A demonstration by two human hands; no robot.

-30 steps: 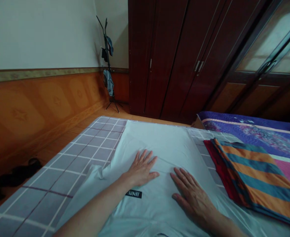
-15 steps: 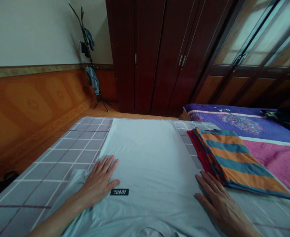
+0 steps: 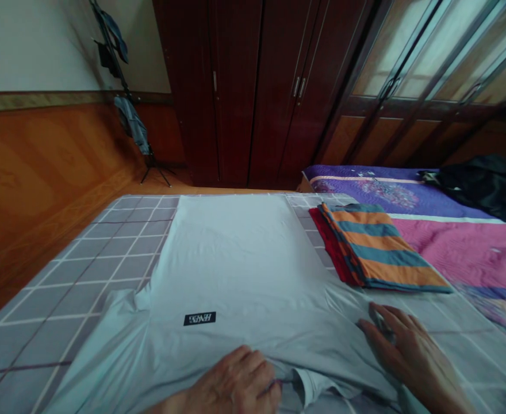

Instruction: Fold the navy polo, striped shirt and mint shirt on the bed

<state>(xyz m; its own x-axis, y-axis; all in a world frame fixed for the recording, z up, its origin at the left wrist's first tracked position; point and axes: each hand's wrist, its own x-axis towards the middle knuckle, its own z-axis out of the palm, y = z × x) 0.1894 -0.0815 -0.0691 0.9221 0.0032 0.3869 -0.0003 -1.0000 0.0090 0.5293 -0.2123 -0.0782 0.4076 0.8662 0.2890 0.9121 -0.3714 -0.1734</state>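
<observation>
Left hand (image 3: 231, 382) at T-shirt collar (image 3: 298, 382)

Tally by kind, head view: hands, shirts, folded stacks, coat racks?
Hands: 2 (left, right)
Shirts: 1
Folded stacks: 1
Coat racks: 1
Total: 5

Pale blue T-shirt (image 3: 236, 259), black label (image 3: 199, 318) with white lettering. Left: grey bedsheet (image 3: 106, 259), white check. Right: orange-and-teal striped folded cloth (image 3: 371, 247), red underneath; purple-and-pink quilt (image 3: 464, 241).
</observation>
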